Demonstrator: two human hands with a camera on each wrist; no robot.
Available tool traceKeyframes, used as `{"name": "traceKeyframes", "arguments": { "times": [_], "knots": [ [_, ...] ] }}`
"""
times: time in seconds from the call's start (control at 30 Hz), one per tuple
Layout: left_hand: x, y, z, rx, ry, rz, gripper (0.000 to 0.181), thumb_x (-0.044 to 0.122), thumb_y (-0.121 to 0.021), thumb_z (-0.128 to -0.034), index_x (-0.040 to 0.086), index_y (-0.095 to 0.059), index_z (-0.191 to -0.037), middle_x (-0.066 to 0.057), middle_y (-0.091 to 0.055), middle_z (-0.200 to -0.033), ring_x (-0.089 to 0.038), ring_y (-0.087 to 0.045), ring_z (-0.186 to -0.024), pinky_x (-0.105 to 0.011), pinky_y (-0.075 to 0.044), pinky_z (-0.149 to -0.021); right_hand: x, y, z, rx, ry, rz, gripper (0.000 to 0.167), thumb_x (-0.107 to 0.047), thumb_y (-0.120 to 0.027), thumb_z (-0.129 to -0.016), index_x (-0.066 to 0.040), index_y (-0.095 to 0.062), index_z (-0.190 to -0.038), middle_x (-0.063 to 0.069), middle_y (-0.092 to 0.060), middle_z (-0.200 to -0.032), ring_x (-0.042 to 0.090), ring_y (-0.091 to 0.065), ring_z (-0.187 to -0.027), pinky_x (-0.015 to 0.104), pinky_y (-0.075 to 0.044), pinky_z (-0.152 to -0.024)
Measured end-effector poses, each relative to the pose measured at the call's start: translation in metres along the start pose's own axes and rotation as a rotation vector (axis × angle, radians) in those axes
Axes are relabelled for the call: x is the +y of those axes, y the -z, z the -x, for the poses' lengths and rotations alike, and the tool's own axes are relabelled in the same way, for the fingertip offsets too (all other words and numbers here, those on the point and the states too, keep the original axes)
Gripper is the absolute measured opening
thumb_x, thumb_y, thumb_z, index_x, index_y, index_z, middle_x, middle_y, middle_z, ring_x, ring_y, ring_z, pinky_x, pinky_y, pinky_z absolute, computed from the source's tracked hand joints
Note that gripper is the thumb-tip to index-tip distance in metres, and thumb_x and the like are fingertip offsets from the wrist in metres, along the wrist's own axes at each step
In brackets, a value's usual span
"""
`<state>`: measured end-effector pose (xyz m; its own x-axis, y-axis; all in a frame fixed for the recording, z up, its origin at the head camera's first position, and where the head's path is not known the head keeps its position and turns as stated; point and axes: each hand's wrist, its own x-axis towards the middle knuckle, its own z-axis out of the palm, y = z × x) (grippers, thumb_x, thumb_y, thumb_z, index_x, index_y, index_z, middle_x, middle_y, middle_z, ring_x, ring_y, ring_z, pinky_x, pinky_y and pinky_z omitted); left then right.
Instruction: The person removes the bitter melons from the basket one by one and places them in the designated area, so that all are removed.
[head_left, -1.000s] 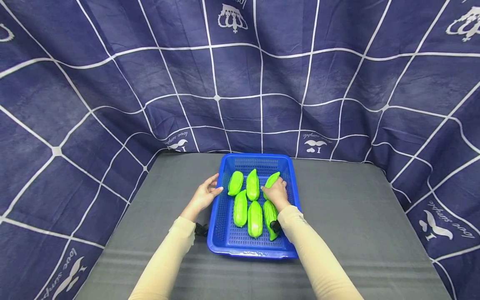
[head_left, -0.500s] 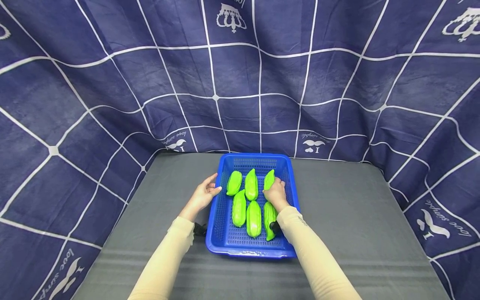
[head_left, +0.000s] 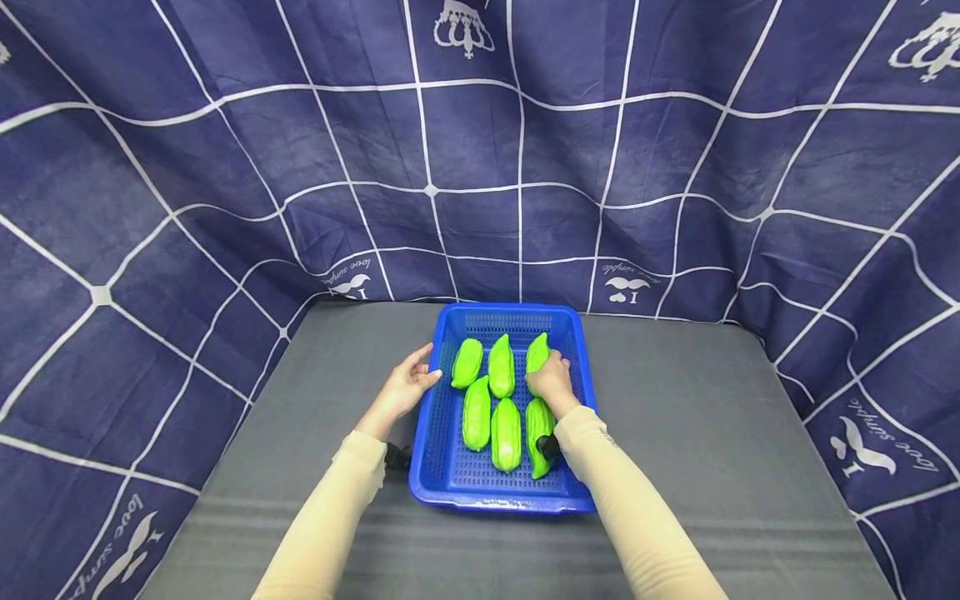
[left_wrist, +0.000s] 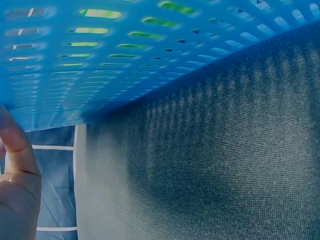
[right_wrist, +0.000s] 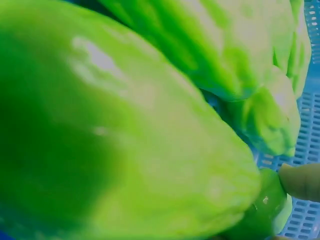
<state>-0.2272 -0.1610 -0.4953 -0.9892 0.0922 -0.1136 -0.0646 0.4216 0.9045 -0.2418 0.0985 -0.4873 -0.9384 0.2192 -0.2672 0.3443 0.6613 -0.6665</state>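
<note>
Inside a blue plastic basket lie several bright green, tapered vegetables with lengthwise ridges; their exact kind is unclear. My right hand reaches over the basket's right side and holds the far-right green vegetable, partly hidden by the fingers. Below that wrist lies another green vegetable; one fills much of the right wrist view. Beside the basket's left rim is my left hand, its fingers spread and thumb at the rim. The left wrist view shows part of this hand against the perforated basket wall.
The basket stands on a grey cloth-covered table. A dark blue curtain with white grid lines rises behind and at both sides. Other green vegetables, such as one at the far left, lie in two rough rows.
My right hand has turned the far-right vegetable from leaning right to nearly straight, its tip moving left. My left hand stays at the rim.
</note>
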Motion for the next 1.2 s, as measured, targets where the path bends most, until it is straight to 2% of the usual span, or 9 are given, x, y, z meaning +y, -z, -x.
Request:
{"name": "traceKeyframes", "arguments": {
  "times": [0.13,0.2,0.33,0.4,0.57,0.7,0.83,0.93,1.2],
  "knots": [
    [0.001,-0.002,0.000,-0.007,-0.005,0.006,0.060,0.009,-0.062,-0.0966,0.004,-0.037,-0.151,-0.021,-0.064,-0.110,-0.022,-0.062,-0.096,-0.030,-0.052,-0.084,-0.001,0.008,0.003,-0.007,0.008,0.008,0.074,-0.010,-0.064,-0.083,0.011,-0.029,-0.145,0.036,-0.042,-0.136,0.045,-0.045,-0.129,0.049,-0.038,-0.110],
    [0.007,-0.001,0.003,-0.006,-0.010,0.012,0.059,0.007,-0.062,-0.0961,0.002,-0.037,-0.150,-0.022,-0.063,-0.108,-0.023,-0.061,-0.096,-0.028,-0.050,-0.082,-0.003,0.012,0.004,-0.015,0.020,0.007,0.074,-0.010,-0.063,-0.082,0.012,-0.031,-0.144,0.036,-0.044,-0.135,0.045,-0.045,-0.129,0.050,-0.038,-0.110],
    [0.008,0.000,0.003,0.000,-0.002,0.012,0.060,0.007,-0.062,-0.0957,0.003,-0.038,-0.150,-0.021,-0.062,-0.108,-0.026,-0.060,-0.099,-0.028,-0.049,-0.083,-0.007,0.022,0.009,-0.016,0.070,-0.016,0.070,-0.010,-0.063,-0.081,0.012,-0.035,-0.142,0.036,-0.049,-0.132,0.045,-0.047,-0.126,0.050,-0.040,-0.108],
    [0.003,-0.002,0.000,0.003,0.002,0.002,0.060,0.008,-0.062,-0.0960,0.004,-0.038,-0.151,-0.022,-0.061,-0.110,-0.028,-0.059,-0.102,-0.031,-0.049,-0.086,-0.009,0.028,0.011,-0.026,0.085,-0.045,0.070,-0.010,-0.062,-0.083,0.012,-0.034,-0.143,0.035,-0.048,-0.135,0.044,-0.047,-0.128,0.051,-0.039,-0.108],
    [0.001,-0.002,-0.002,-0.011,0.008,-0.012,0.060,0.010,-0.061,-0.0966,0.006,-0.037,-0.152,-0.023,-0.061,-0.115,-0.028,-0.059,-0.105,-0.035,-0.049,-0.090,-0.015,0.046,0.017,-0.044,0.092,-0.113,0.075,-0.010,-0.062,-0.084,0.009,-0.028,-0.148,0.031,-0.042,-0.145,0.042,-0.041,-0.135,0.050,-0.035,-0.112],
    [0.001,0.000,-0.003,-0.019,0.012,-0.026,0.061,0.012,-0.061,-0.0971,0.007,-0.036,-0.152,-0.021,-0.060,-0.114,-0.026,-0.059,-0.104,-0.033,-0.048,-0.090,-0.017,0.061,0.020,-0.052,0.102,-0.174,0.076,-0.008,-0.063,-0.087,0.008,-0.025,-0.150,0.030,-0.040,-0.147,0.042,-0.041,-0.136,0.049,-0.036,-0.113],
    [0.000,0.001,-0.003,-0.023,0.002,-0.040,0.060,0.013,-0.061,-0.0972,0.006,-0.036,-0.152,-0.020,-0.061,-0.112,-0.026,-0.058,-0.103,-0.032,-0.048,-0.089,-0.014,0.075,0.025,-0.070,0.100,-0.252,0.075,-0.005,-0.061,-0.090,0.007,-0.021,-0.152,0.031,-0.040,-0.147,0.042,-0.045,-0.133,0.049,-0.040,-0.109],
    [-0.001,0.003,-0.003,-0.027,-0.006,-0.048,0.060,0.012,-0.061,-0.0971,0.004,-0.036,-0.151,-0.020,-0.061,-0.111,-0.027,-0.058,-0.104,-0.034,-0.047,-0.090,-0.009,0.085,0.027,-0.067,0.096,-0.269,0.074,-0.005,-0.060,-0.090,0.005,-0.021,-0.152,0.031,-0.040,-0.147,0.043,-0.045,-0.133,0.049,-0.042,-0.108],
    [0.000,0.003,-0.002,-0.041,0.003,-0.045,0.062,0.014,-0.061,-0.0972,0.007,-0.034,-0.153,-0.025,-0.060,-0.119,-0.032,-0.058,-0.110,-0.041,-0.047,-0.096,0.014,0.110,0.024,0.001,0.090,-0.326,0.071,-0.005,-0.058,-0.092,0.006,-0.022,-0.152,0.032,-0.040,-0.147,0.043,-0.047,-0.130,0.048,-0.045,-0.105]
  ]
}}
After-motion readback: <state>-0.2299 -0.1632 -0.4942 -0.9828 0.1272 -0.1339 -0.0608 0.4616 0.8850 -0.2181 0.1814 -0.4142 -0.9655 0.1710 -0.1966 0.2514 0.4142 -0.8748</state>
